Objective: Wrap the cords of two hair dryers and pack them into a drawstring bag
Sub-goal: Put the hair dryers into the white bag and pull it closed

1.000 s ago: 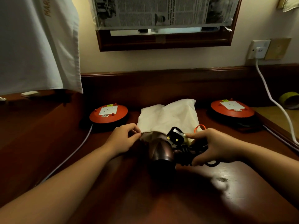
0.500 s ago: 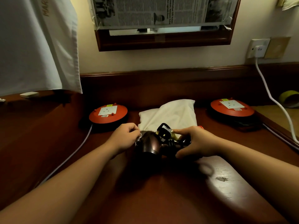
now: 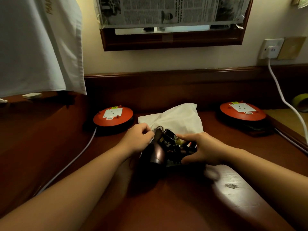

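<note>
At the middle of the bench (image 3: 166,205), the right hand (image 3: 202,150) is gripping the bundled black cord (image 3: 179,150) and handle end of a bronze hair dryer (image 3: 155,153), fingers curled round it, and is feeding the dryer toward the mouth of the white drawstring bag (image 3: 176,120). The left hand (image 3: 139,140) is pinching the near hem of that bag, holding the opening up just beside the dryer's barrel. To do this step well, the left hand should be keeping the hem lifted and spread wide while the right is sliding the dryer in barrel-first, with the black plug (image 3: 168,135) and cord loops tucked against the body so nothing is snagging on the drawstring; a loose loop looks the likeliest thing to catch. Whether a second dryer is already inside cannot be told, though the bag is looking bulky. Compared with a second ago, the dryer is lying further in toward the bag, its plug now overlapping the cloth, and both hands are sitting closer together. Farther back, two red socket reels (image 3: 113,115) are flanking the bag near the rear edge.
</note>
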Demonstrator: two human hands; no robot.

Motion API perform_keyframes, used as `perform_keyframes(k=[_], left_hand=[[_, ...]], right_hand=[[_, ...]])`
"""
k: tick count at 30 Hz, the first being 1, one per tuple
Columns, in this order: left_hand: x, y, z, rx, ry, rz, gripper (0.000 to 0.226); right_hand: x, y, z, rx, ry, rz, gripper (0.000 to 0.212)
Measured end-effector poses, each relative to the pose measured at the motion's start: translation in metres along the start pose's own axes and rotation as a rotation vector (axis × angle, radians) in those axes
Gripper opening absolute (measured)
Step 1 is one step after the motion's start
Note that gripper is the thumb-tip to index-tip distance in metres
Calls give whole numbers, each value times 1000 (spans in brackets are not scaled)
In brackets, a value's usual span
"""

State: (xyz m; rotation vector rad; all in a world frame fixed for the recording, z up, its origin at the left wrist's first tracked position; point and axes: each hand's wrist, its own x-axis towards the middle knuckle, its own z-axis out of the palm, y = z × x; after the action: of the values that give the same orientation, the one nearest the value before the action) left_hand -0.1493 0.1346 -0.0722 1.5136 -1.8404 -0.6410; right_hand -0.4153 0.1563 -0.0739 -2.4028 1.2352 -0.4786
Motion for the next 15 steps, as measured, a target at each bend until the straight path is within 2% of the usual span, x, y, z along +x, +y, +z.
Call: perform_keyframes(k=[2, 5, 9, 11, 13, 15], left_hand=[[6, 6, 1, 57, -24, 2, 11], [13, 14, 0, 193, 2, 11, 19], [19, 36, 1, 155, 60, 60, 23], [18, 50, 6, 151, 59, 100, 35], [14, 60, 12, 167, 54, 90, 44], [10, 62, 15, 213, 34, 84, 42]], right_hand=[[3, -2, 0, -15, -33, -15, 81], [7, -3, -2, -50, -63, -1, 85], [15, -3, -6, -163, -141, 37, 90], [21, -5, -9, -192, -165, 58, 91], [26, -8, -9, -196, -182, 73, 89], [29, -13, -7, -186, -199, 116, 83]])
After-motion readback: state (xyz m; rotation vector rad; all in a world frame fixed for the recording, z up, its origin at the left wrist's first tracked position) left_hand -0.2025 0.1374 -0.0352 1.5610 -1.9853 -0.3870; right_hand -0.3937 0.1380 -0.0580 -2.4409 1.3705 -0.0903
